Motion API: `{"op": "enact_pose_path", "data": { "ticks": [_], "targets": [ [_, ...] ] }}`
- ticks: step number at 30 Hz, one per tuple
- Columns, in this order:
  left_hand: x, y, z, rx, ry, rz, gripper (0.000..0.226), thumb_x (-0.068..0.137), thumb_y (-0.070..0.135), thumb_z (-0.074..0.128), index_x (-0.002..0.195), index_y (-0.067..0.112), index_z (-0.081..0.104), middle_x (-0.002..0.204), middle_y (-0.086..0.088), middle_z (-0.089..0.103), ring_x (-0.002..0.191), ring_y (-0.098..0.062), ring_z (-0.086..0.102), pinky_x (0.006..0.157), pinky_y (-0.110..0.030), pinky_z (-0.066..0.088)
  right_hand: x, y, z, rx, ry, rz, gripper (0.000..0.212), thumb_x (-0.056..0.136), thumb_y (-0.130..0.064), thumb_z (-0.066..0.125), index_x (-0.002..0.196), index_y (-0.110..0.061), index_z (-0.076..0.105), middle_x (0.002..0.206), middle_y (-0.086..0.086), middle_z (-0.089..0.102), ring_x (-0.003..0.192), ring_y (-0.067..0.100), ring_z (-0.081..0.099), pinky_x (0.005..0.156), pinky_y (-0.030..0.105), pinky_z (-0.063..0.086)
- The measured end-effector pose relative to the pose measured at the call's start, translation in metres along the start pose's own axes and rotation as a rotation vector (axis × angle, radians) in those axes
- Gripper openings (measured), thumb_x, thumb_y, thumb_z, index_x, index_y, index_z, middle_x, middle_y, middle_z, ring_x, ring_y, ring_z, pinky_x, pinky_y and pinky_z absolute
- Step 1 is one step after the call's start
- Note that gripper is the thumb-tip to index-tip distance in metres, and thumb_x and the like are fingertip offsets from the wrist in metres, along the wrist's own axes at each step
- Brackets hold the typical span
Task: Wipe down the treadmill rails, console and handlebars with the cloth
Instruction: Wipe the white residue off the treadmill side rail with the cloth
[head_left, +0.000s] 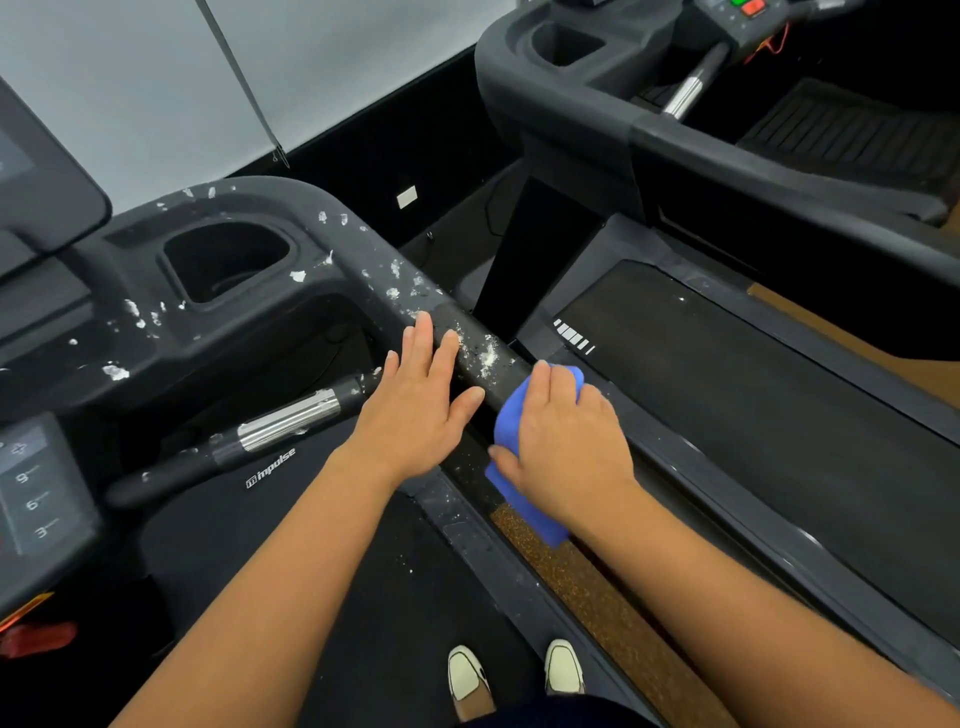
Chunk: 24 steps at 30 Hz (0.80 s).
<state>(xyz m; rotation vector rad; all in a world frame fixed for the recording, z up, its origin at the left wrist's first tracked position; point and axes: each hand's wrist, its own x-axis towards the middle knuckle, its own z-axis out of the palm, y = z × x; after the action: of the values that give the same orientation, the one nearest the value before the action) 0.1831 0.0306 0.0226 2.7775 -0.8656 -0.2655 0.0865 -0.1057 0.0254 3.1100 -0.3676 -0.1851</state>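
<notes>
this looks like a gym. two running machines stand side by side, the near treadmill (249, 332) and a second treadmill (779, 171) just beside it. each has a cup holder (223, 260) by its screen. number buttons (31, 501) marked 9, 6 and 3 sit on the near one. a long dark belt (779, 405) runs along the second one. a plain grey wall (130, 78) is behind them.

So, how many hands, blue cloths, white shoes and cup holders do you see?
Hands: 2, left hand, right hand
Blue cloth: 1
White shoes: 2, left shoe, right shoe
Cup holders: 2, near holder, far holder
Total: 7
</notes>
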Motion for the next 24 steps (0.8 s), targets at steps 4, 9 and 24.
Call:
{"op": "enact_pose_path", "data": {
  "ticks": [4,9,24],
  "targets": [
    [0.000,0.000,0.004,-0.022,-0.001,-0.014,0.070,0.097,0.048,0.028,0.151,0.013,0.001,0.157,-0.011,-0.019,0.145,-0.027,-0.010,0.117,-0.041,0.002,-0.015,0.009,0.009,-0.051,0.032,-0.088,0.090,0.079,-0.059,0.057,0.139,0.005,0.036,0.137,0.023,0.045,0.109,0.046,0.051,0.092,0.049,0.045],
    [0.001,-0.001,0.005,-0.011,-0.007,-0.009,0.070,0.098,0.048,0.027,0.151,0.012,-0.001,0.157,-0.012,-0.020,0.145,-0.027,-0.011,0.118,-0.041,0.002,-0.025,0.039,0.005,0.158,0.020,-0.125,0.081,0.089,-0.062,0.028,0.143,-0.001,0.032,0.141,0.016,0.041,0.114,0.038,0.052,0.091,0.042,0.046],
    [0.003,-0.008,0.007,0.034,-0.008,0.022,0.070,0.097,0.049,0.023,0.151,0.013,-0.003,0.156,-0.011,-0.022,0.145,-0.028,-0.013,0.117,-0.042,0.001,0.014,0.054,-0.010,0.473,-0.279,0.079,0.044,0.097,-0.055,0.023,0.087,-0.018,0.044,0.100,0.003,0.057,0.094,0.028,0.054,0.077,0.034,0.035]
  ]
}}
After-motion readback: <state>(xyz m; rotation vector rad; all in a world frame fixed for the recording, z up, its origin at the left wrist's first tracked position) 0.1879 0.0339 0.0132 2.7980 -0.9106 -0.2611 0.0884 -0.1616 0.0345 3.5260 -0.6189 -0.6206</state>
